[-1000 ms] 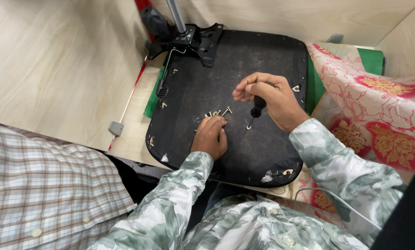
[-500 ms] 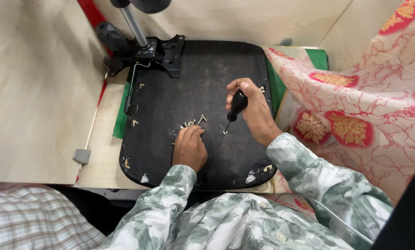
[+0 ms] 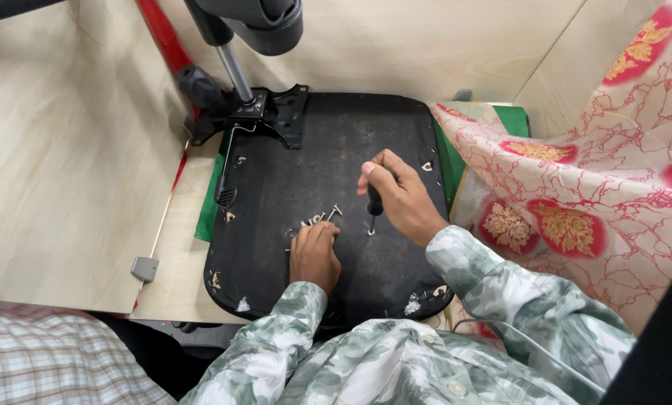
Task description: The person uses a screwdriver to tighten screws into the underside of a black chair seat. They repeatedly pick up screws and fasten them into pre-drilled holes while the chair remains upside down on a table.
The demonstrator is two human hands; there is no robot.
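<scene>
An upturned black chair seat [image 3: 291, 172] lies flat before me, underside up. My right hand [image 3: 400, 195] grips a black-handled screwdriver [image 3: 373, 206] held upright, its tip down on the seat near a small screw. My left hand [image 3: 315, 253] rests palm down on the seat, fingers curled over a little heap of loose screws [image 3: 322, 218]. A black metal mechanism plate [image 3: 265, 112] with a silver gas cylinder [image 3: 233, 71] is fixed at the seat's far left corner.
Pale wooden panels [image 3: 66, 150] wall in the left and back. A red-and-cream floral cloth [image 3: 576, 180] hangs on the right over green sheets [image 3: 448, 161]. A grey plastic corner piece [image 3: 145, 268] sits on the left panel's edge. A checked sleeve [image 3: 43, 360] shows bottom left.
The view has swung left, so the seat sits more central. My right hand brought the screwdriver from tilted to upright, tip on the seat. My left hand stayed by the screws.
</scene>
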